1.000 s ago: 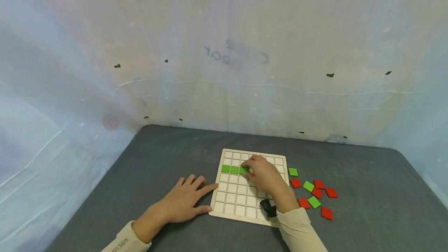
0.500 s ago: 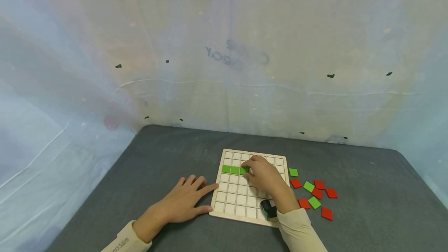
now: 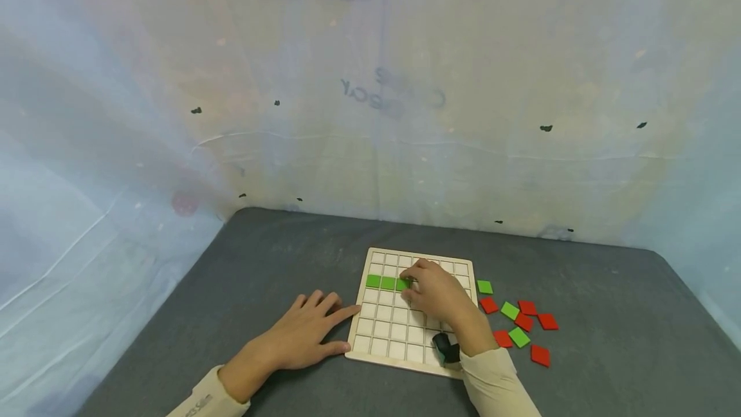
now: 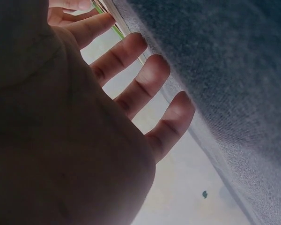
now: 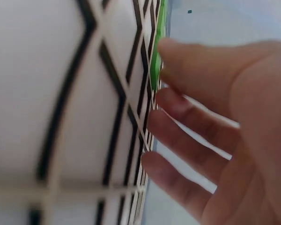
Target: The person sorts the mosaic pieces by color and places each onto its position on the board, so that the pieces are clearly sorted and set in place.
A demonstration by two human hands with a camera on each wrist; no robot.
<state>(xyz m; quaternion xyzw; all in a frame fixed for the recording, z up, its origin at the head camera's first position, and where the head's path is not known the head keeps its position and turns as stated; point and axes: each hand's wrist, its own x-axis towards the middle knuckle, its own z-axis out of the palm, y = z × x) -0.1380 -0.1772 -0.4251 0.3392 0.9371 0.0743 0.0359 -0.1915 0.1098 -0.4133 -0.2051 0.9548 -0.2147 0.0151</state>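
A pale wooden grid board (image 3: 405, 365) with white square cells lies on the dark table. Two green square tiles (image 3: 381, 282) fill the left end of one of its rows, and a third green tile (image 3: 402, 284) sits right beside them. My right hand (image 3: 437, 291) reaches over the board, thumb and index finger at opposite edges of this third tile, pinching it. In the right wrist view the thumb (image 5: 196, 61) overlaps the green strip, and the other fingers bend towards the grid. Spread flat on the table, my left hand (image 3: 307, 333) touches the board's left edge with thumb and index fingertips.
Right of the board lie several loose red tiles (image 3: 541, 356) and some green tiles (image 3: 519, 338), a few of them touching. A black strap (image 3: 446, 347) shows at the right wrist, over the board's near corner. Behind the grey table (image 3: 278, 250) hangs a pale sheet (image 3: 370, 166).
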